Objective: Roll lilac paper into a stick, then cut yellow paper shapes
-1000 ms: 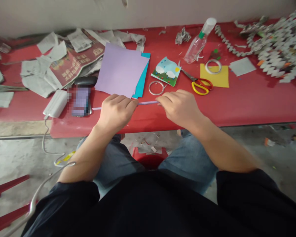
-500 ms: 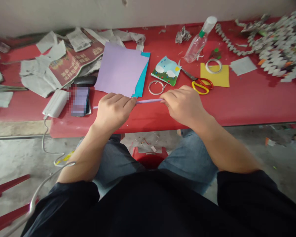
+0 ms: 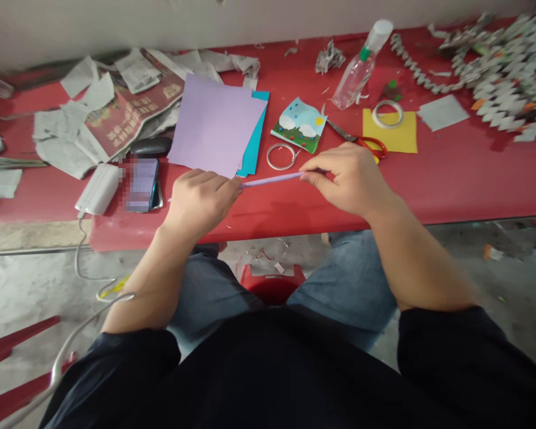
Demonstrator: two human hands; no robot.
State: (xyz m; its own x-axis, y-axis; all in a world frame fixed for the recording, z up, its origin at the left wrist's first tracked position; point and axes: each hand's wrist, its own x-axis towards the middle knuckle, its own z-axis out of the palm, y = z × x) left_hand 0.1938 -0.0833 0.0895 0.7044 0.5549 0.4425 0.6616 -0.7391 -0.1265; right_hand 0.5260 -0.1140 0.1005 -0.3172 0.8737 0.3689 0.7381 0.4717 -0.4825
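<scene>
A thin rolled tube of purple paper stretches between my two hands, just over the front of the red table. My left hand is closed around its left part, and a short tip pokes out beyond the palm. With thumb and fingers, my right hand pinches the other end. Behind my left hand lie purple sheets on top of blue paper. A ring of clear tape and a small picture card lie beyond the tube. Scissors with red and yellow handles are partly covered by my right hand.
At left are a phone, a white power bank with a cable, and newspaper. To the right lie yellow paper, a white tape roll, a clear bottle and folded paper chains.
My right hand has shifted slightly right and up along the tube, covering more of the scissors. My left hand has moved a little left, still gripping the tube.
</scene>
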